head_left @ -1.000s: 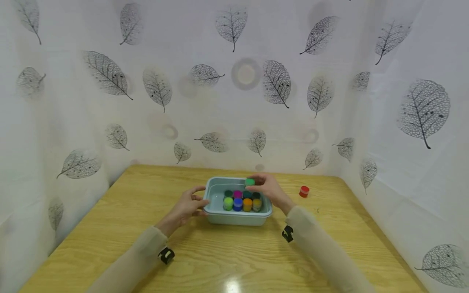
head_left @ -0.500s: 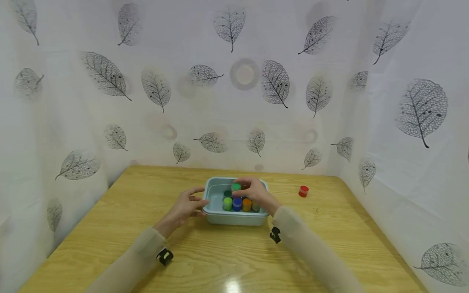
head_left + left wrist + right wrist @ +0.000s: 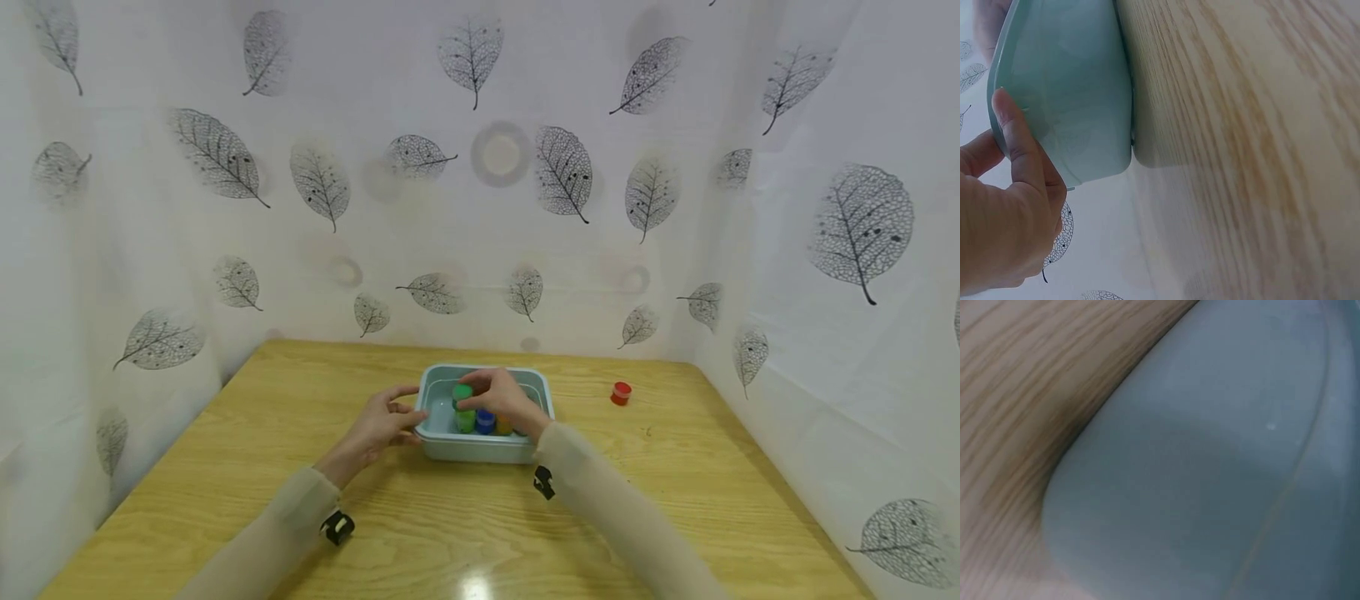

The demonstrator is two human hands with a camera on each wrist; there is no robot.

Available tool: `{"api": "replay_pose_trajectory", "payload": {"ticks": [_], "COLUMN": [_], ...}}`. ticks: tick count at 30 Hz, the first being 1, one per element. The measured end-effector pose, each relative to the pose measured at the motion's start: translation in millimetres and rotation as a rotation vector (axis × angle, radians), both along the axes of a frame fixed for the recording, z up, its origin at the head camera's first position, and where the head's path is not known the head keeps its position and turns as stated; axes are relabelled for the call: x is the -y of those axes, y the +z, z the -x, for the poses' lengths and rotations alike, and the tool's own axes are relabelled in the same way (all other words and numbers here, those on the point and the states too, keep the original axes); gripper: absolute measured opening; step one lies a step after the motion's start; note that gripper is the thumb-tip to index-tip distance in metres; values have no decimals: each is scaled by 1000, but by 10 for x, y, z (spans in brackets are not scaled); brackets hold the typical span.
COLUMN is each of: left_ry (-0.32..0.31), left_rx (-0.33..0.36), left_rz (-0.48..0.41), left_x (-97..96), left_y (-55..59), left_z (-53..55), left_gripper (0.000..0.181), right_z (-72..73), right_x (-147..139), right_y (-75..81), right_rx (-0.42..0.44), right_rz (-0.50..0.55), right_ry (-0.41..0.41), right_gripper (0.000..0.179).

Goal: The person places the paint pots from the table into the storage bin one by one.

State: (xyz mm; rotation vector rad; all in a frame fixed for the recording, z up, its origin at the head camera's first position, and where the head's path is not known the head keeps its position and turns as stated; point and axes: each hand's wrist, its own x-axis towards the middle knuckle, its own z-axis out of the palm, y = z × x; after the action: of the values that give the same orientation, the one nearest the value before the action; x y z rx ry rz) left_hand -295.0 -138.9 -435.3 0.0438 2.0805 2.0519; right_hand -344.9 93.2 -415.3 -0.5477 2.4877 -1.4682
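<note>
A pale blue-green plastic tub (image 3: 480,451) stands on the table and holds several small paint jars. At its left end my left hand (image 3: 378,427) grips the rim; in the left wrist view the fingers (image 3: 1022,147) lie against the tub's outer wall (image 3: 1079,94). Over the tub, my right hand (image 3: 504,395) pinches a green-lidded jar (image 3: 462,392) between thumb and fingers. Just below that jar sits a lime-green jar (image 3: 466,422), with a blue jar (image 3: 485,422) and an orange jar (image 3: 504,426) beside it. My right hand hides the other jars.
On the wooden table (image 3: 315,392), a red jar (image 3: 621,393) stands to the right of the tub. A white curtain with leaf prints (image 3: 495,233) encloses the table's back and sides. Only the tub's wall (image 3: 1191,475) and some table show in the right wrist view.
My right hand has carried the green-lidded jar leftward and lower, from the tub's back right to above the lime-green jar. My left hand stays on the rim.
</note>
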Motion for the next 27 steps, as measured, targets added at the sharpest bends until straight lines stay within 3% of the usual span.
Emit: {"api": "replay_pose_trajectory", "payload": {"ticks": [15,23,27], "left_ry": [-14,-3,1], "left_rx": [-4,1,1], "left_rz": [-5,-9,-6], "left_x": [8,-4,-7], "left_y": [-13,1,11], "left_z": [5,-9,-14], "left_gripper": [60,60,59], "right_z": [46,87,117], "right_x": [218,262,290], "right_y": [-59,-115,-134], "right_rx": [-53,-26,-65], "right_rz": [-98,-100,-158], "right_ry": [-9,-17,-10], "right_gripper": [41,42,41]}}
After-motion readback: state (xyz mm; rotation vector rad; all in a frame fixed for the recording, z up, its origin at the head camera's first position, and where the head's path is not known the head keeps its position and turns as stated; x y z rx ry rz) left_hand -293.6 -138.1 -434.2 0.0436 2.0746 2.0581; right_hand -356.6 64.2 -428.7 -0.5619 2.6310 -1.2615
